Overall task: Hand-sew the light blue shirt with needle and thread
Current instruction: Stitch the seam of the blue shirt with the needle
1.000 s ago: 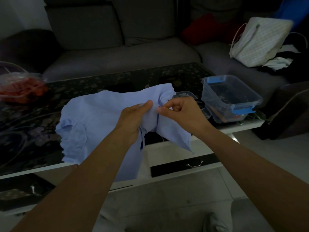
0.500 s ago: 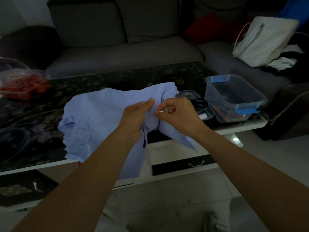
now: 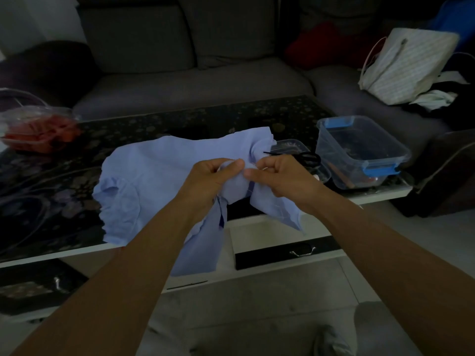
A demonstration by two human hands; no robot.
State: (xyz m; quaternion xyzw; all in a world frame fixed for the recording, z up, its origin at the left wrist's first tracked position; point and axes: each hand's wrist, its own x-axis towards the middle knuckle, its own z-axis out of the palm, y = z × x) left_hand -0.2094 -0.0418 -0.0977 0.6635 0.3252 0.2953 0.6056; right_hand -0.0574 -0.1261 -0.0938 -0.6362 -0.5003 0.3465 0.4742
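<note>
At front edge of worktop (image 3: 180, 119), light blue shirt (image 3: 159, 176) lies half spread, half hanging toward floor. My main worry: hanging weight drags fold from grip and stitch line wanders. Left hand (image 3: 208, 178) fingers pinch bunched fold. Right hand (image 3: 280, 176) fingers pinch tight at same fold, likely on needle, too small for me to confirm. Dim light risks pricked fingertip. Room: grey sofa (image 3: 192, 83) behind, dark patterned top, clear tub (image 3: 359, 150), scissors (image 3: 308, 158) right of shirt
</note>
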